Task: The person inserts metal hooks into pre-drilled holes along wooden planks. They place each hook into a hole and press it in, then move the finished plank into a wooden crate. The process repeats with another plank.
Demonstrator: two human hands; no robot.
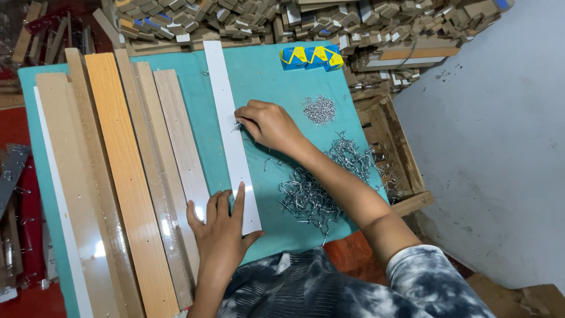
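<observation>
My left hand (pixel 220 227) presses flat on one white strip (pixel 231 135), my right hand (pixel 268 123) pinches a hook (pixel 237 125), with two hook piles (pixel 309 200) beside.

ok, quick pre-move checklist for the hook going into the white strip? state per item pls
1. White strip lies flat on the teal table: ok.
2. Left hand presses the strip's near end: ok.
3. Right hand pinches a small metal hook at the strip's edge: ok.
4. Hook seated in a hole: cannot tell, fingers hide it.
5. Hook pile lies right of the strip, by the right forearm: ok.
6. Other boards lie apart from the strip's working edge: ok.
</observation>
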